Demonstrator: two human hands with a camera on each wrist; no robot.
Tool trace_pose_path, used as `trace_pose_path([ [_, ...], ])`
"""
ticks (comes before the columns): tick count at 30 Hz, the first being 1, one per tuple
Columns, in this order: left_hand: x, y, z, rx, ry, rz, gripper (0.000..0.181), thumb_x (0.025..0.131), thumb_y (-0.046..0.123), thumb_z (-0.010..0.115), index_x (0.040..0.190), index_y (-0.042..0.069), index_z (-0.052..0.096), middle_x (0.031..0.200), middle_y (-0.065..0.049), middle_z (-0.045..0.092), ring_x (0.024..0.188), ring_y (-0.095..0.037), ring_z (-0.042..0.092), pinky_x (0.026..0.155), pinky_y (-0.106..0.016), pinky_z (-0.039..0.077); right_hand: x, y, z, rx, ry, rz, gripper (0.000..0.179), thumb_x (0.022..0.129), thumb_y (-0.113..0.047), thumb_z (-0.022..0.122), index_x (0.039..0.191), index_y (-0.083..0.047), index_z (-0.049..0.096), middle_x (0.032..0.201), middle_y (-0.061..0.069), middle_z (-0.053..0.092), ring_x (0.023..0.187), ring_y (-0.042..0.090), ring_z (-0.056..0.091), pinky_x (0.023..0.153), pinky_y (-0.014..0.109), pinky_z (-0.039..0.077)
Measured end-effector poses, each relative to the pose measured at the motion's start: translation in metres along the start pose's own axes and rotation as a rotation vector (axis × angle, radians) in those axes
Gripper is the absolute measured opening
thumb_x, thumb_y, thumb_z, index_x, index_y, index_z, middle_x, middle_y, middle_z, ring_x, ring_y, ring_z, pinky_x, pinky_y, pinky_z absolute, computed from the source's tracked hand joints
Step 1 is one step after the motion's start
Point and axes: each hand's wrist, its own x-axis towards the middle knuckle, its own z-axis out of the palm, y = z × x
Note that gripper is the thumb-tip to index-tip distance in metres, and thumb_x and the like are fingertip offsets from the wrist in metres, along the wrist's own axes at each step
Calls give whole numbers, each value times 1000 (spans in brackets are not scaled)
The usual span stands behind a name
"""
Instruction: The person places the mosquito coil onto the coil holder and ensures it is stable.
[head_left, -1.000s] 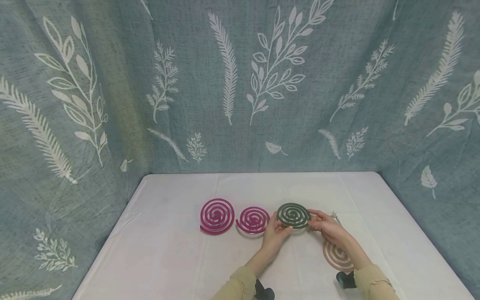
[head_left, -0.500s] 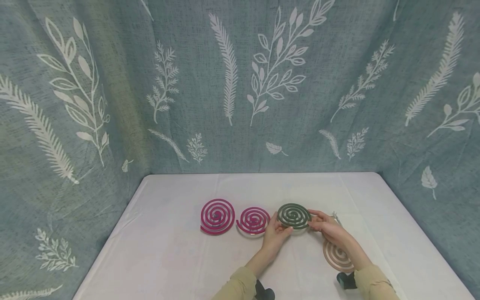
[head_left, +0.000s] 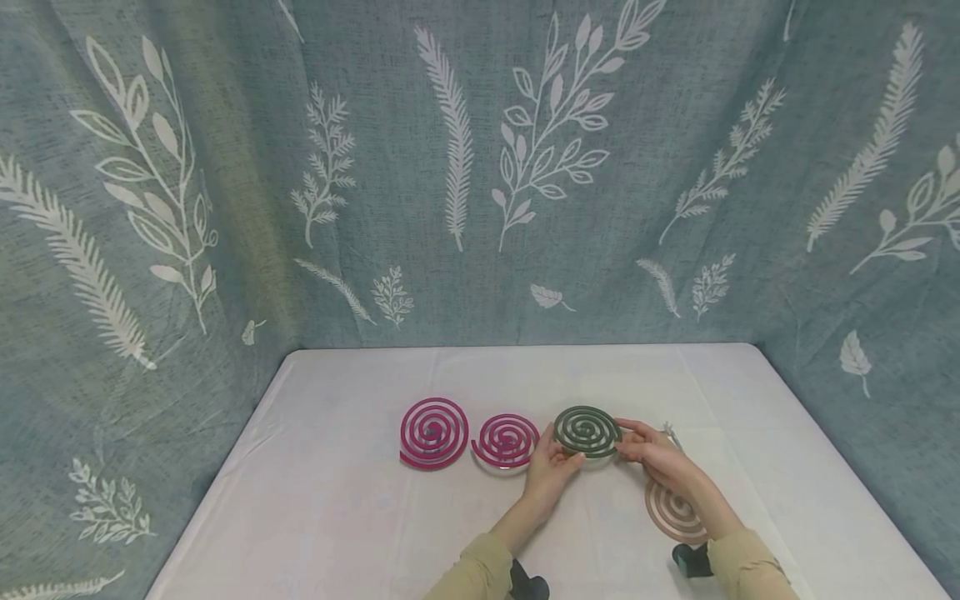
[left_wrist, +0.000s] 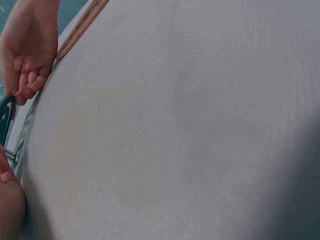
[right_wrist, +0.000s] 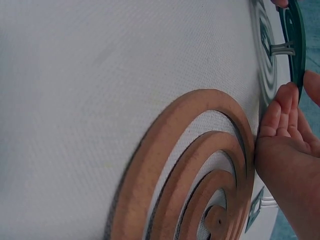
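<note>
A dark green mosquito coil (head_left: 587,432) lies roughly level above the tabletop, with its shadow on the cloth. A small metal stand (right_wrist: 283,48) shows under its middle in the right wrist view. My left hand (head_left: 550,479) pinches the coil's left edge, thumb at the front. On the opposite edge, my right hand (head_left: 660,458) holds it between thumb and fingers. A brown coil (right_wrist: 165,165) rests flat on the cloth below my right wrist, partly covered by the forearm in the head view.
Two magenta coils, a larger one (head_left: 434,432) and a smaller one (head_left: 506,441), stand left of the green coil. Another metal stand (head_left: 670,432) is just beyond my right hand. White cloth covers the table (head_left: 300,483), and a leaf-patterned curtain (head_left: 480,167) hangs around it.
</note>
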Motion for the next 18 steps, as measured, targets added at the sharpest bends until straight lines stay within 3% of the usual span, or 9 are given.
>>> trace_pose_path([
  [18, 0, -1, -1, 10, 5, -16, 79, 82, 6, 69, 146, -7, 23, 98, -10, 62, 78, -5, 52, 69, -11, 47, 1, 1, 0, -4, 5, 3, 68, 90, -18, 60, 145, 2, 26, 89, 1, 48, 85, 12, 52, 82, 24, 43],
])
